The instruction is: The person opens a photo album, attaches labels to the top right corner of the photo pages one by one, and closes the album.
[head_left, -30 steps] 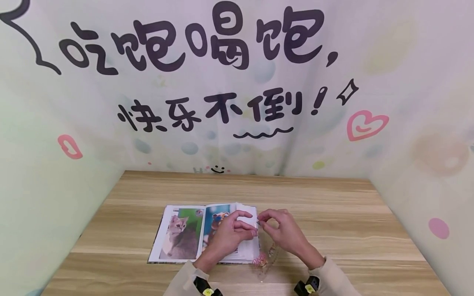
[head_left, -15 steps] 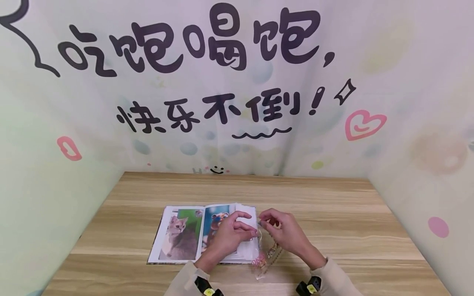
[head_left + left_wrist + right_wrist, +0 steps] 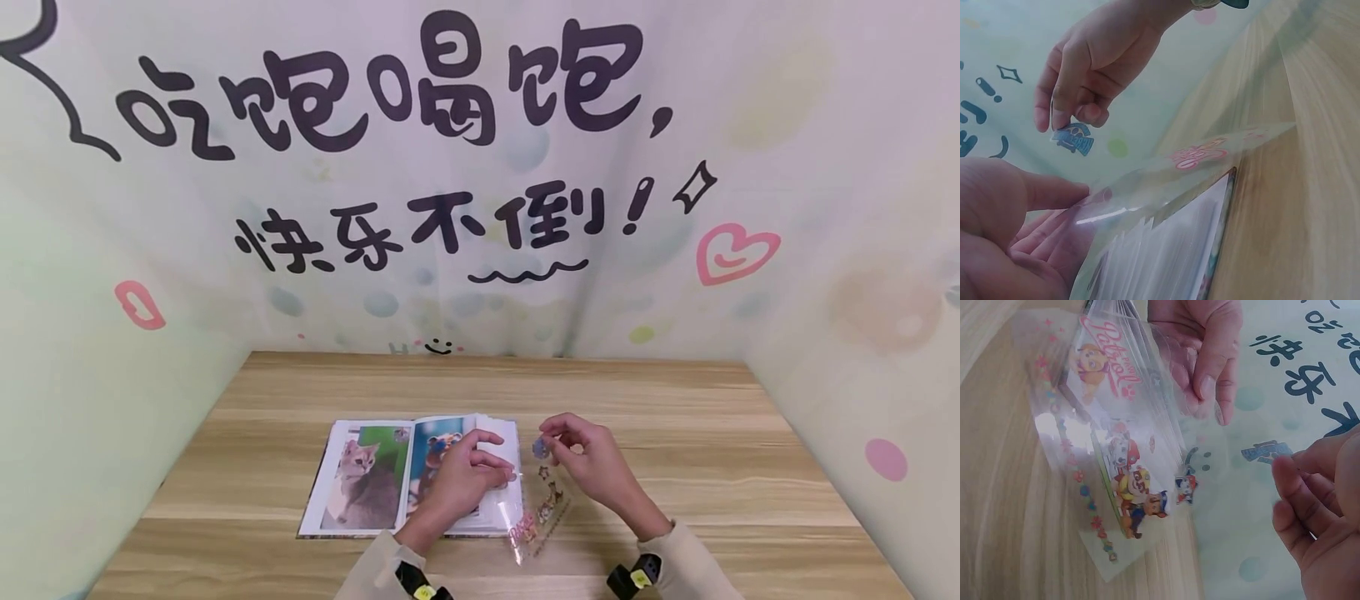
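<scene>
My left hand [image 3: 468,475] pinches the edge of a clear sticker sheet [image 3: 1138,487] between thumb and fingers, over the right side of the open photo album. The sheet carries cartoon dogs, pink lettering and a strip of small coloured shapes. Between the thumb and finger of my right hand [image 3: 588,458] is a small blue sticker [image 3: 1074,138], held apart from the sheet, up and to its right. The photo album [image 3: 315,508] lies open, with a cat photo [image 3: 367,475] on its left page and a picture of a bear-like figure [image 3: 431,450], partly hidden by my left hand, on its right.
The wooden table [image 3: 675,433] runs back to a printed cloth wall [image 3: 480,308] with large dark characters. A small round sticker [image 3: 402,433] shows at the cat photo's upper right corner. Loose album pages [image 3: 1147,256] stand fanned beneath the sticker sheet.
My right hand has moved right and slightly up, drawing the blue sticker away from the sheet. The sheet now hangs more in view, while my left hand stays nearly where it was.
</scene>
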The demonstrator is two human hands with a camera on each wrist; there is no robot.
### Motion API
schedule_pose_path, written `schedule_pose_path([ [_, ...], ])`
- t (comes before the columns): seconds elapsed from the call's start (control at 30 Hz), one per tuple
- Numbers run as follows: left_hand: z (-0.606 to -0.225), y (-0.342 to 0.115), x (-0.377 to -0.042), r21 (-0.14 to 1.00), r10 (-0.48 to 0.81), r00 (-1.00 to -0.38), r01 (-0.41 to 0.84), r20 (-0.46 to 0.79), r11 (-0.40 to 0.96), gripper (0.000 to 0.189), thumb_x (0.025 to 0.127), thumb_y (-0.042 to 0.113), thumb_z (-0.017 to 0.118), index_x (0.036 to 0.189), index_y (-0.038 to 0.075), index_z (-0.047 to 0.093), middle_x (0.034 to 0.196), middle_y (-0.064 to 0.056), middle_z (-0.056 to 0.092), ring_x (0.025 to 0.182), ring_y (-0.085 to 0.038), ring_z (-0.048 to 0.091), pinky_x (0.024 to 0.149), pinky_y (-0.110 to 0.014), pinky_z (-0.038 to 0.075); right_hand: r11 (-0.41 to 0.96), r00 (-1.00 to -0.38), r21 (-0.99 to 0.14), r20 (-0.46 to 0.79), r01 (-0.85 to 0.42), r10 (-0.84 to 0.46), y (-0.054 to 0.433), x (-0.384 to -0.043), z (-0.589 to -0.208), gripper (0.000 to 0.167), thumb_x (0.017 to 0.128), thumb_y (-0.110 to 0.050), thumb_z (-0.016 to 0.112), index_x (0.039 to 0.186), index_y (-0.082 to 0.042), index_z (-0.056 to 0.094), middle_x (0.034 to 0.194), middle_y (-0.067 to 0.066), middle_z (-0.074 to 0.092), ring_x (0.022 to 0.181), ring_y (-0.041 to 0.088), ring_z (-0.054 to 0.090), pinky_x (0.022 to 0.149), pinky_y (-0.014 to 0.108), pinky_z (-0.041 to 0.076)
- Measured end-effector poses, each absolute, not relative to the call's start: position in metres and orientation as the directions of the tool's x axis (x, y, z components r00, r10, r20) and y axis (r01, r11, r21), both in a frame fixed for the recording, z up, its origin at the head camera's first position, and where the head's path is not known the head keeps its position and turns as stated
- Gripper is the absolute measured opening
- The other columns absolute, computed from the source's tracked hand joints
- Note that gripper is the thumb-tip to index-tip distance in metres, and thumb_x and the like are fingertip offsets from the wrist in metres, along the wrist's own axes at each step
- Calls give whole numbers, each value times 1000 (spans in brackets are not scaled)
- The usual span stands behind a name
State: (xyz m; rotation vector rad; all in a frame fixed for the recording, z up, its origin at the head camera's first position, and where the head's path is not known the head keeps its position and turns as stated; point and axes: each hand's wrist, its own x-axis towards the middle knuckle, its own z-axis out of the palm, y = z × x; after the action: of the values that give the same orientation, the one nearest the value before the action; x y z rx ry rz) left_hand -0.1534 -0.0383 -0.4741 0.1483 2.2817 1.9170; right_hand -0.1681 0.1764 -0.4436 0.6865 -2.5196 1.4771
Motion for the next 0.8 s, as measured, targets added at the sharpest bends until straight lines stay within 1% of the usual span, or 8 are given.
schedule_pose_path([
  [0.13,-474,-38,-153,985,166,-985,-26,-55,170,43,80,3,76,118,0,57,89,-8,76,75,-13,70,61,-25,50,382,-876,-799,352,-464,-329,177,-168,-445,16,91,3,65,102,-8,67,85,3,71,70,12,68,62,27,57],
  [0.23,-474,-37,-153,986,160,-986,-30,-56,164,42,81,2,76,118,0,57,88,-8,76,74,-14,70,62,-25,51,370,-862,-790,376,-490,-339,176,-169,-446,14,92,1,66,102,-9,66,86,2,72,74,12,70,68,30,59],
  [0.47,-473,-33,-150,989,162,-985,-42,-65,142,39,84,1,73,118,-2,55,87,-9,75,76,-18,72,64,-28,53,375,-851,-772,397,-512,-345,177,-170,-448,14,90,3,68,100,-7,67,91,2,73,81,13,69,75,32,59],
  [0.63,-473,-29,-150,989,168,-983,-53,-76,138,43,83,1,74,120,-2,54,88,-9,74,77,-19,72,66,-27,53,386,-849,-766,394,-515,-352,178,-169,-448,16,88,4,69,100,-7,68,92,0,73,83,11,68,79,32,57],
  [0.8,-471,-25,-148,989,189,-979,-51,-77,137,46,82,2,74,123,0,53,90,-10,74,79,-20,72,67,-27,54,407,-852,-756,393,-513,-345,178,-168,-446,20,86,5,70,103,-7,69,96,0,73,84,10,68,81,40,57],
])
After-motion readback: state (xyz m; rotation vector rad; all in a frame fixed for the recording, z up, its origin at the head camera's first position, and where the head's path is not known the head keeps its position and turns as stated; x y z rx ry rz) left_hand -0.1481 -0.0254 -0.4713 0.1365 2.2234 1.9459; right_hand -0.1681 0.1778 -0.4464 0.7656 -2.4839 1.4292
